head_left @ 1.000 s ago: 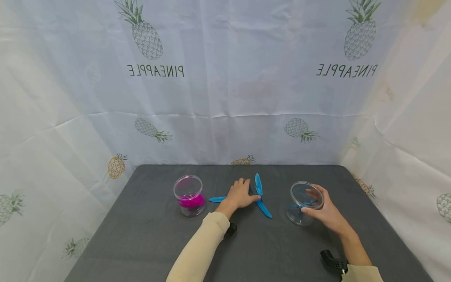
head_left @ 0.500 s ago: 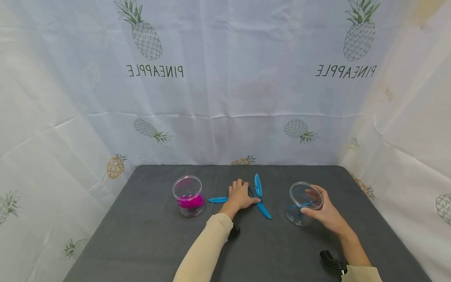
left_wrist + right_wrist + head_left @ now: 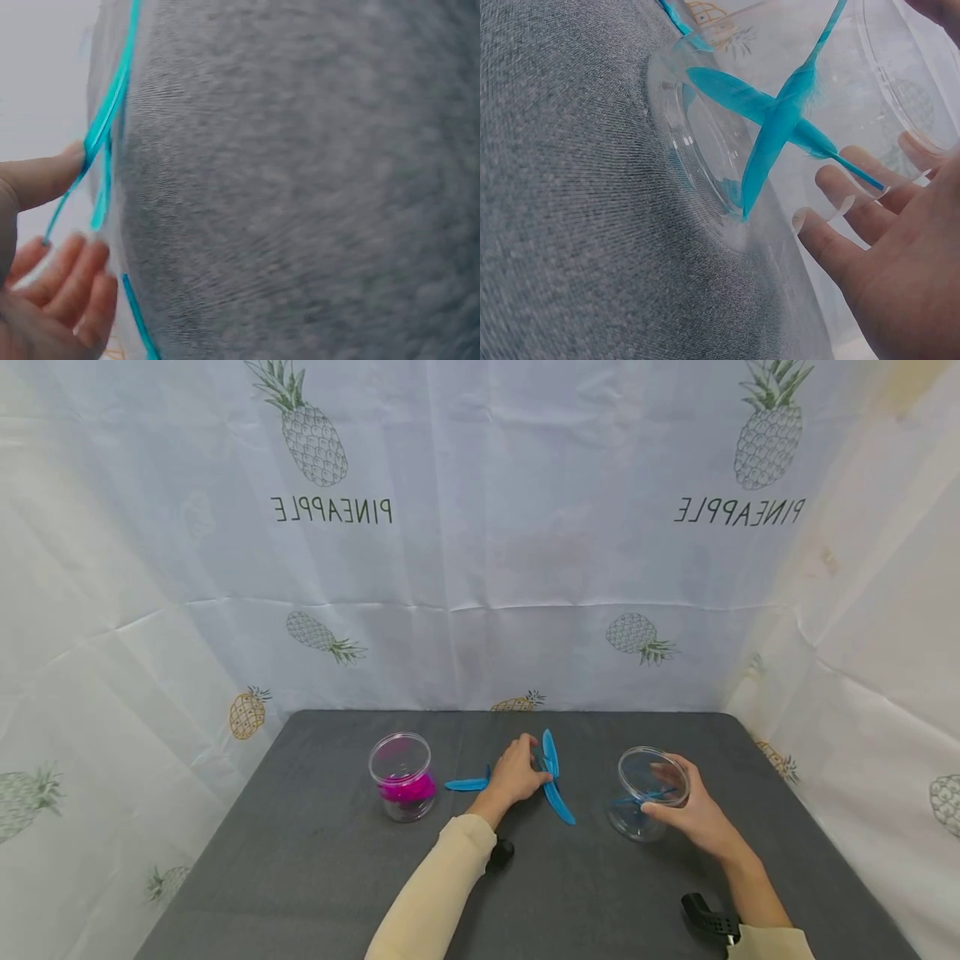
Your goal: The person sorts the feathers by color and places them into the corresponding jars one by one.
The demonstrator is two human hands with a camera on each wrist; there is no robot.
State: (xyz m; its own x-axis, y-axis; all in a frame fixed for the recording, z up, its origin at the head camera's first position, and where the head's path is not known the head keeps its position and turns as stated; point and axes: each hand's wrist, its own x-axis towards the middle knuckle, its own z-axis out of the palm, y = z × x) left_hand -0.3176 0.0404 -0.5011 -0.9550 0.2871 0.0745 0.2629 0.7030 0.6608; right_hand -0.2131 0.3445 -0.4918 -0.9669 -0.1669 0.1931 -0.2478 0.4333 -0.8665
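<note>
My left hand [image 3: 516,772] is at the middle of the table, its thumb and index finger pinching a blue feather [image 3: 112,97] near the quill. Another blue feather [image 3: 550,750] lies by its fingertips, pointing to the back. A further blue feather [image 3: 466,785] lies left of the hand. On the right, my right hand [image 3: 693,810] grips the side of a clear plastic jar [image 3: 636,832], thumb at the front and fingers behind. Two crossed blue feathers [image 3: 776,124] show inside that jar in the right wrist view. The jar stands on the table, leaning slightly.
A second clear jar [image 3: 406,812] holding bright pink feathers [image 3: 407,788] stands at the left of the dark grey table [image 3: 315,860]. A white cloth [image 3: 480,552] printed with pineapples hangs behind the table and along both sides.
My left hand has lifted and turned slightly, its fingers drawing in on a blue feather. Its lower end has shifted a little left. My right hand and its jar have stayed put.
</note>
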